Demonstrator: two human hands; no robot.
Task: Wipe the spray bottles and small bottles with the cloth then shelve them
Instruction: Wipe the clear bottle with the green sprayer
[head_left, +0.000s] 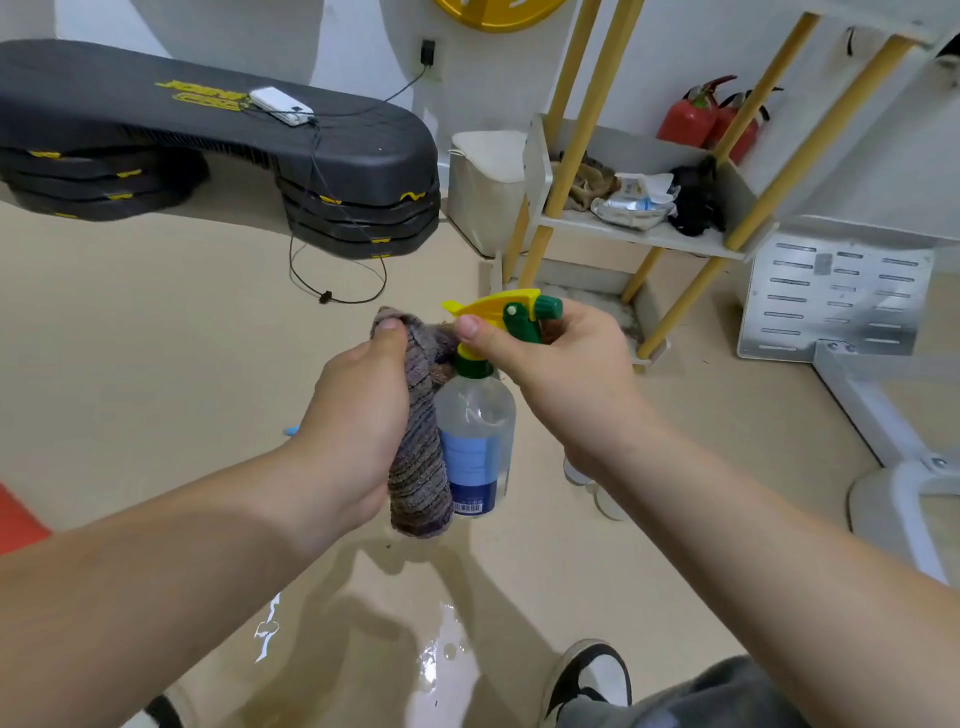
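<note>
Well, spray bottle (475, 441): I am holding it upright in the air in front of the shelf (701, 244), on my side of it and not touching it; it is clear, with a blue label and a yellow and green spray head.
Right hand (561, 374): I am gripping the spray head, with my thumb lying along the yellow top and my fingers curling round the green part.
Left hand (353, 415): I am clutching the cloth (421, 467) in a closed fist, on the side of the bottle farther from the shelf.
Cloth: striped grey-brown, it is hanging from my fist and lying against the bottle's side, from neck almost to base.
Shelf: white boards on yellow poles are carrying a crumpled bag and some dark bundles.
Fire extinguishers (691, 117): two red ones are standing behind the shelf, by the wall.
Step platform (223, 140): black and stacked, it is sitting well to the left of the shelf.
Floor (441, 649): it is shining wet in front of the shelf, below my arms.
</note>
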